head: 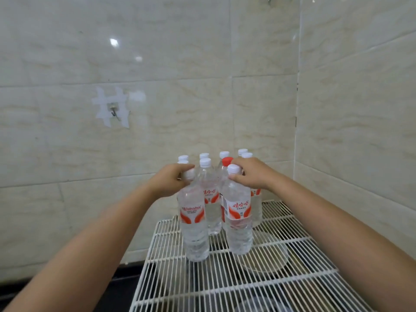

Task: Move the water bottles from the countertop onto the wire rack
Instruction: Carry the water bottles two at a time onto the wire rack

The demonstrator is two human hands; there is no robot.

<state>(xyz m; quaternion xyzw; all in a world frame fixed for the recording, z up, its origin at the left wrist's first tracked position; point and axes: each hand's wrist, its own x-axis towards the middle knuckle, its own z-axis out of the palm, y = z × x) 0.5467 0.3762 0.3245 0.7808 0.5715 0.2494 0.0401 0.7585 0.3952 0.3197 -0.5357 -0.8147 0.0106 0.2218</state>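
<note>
Several clear water bottles with red-and-white labels stand upright on the white wire rack (270,278), grouped at its back left. My left hand (171,180) grips the neck of the front left bottle (194,226), fingers wrapped just under its white cap. My right hand (249,175) holds the neck of the front right bottle (238,224), whose white cap shows beside my thumb. Both bottles rest with their bases on the rack wires. A red-capped bottle (227,162) stands just behind the right one. More white-capped bottles stand behind, near the wall.
Tiled walls meet in a corner at the right behind the rack. A metal hook (113,111) with white adhesive patches is stuck on the left wall. A dark countertop (126,287) lies below the rack, with round dishes (270,257) visible through the wires.
</note>
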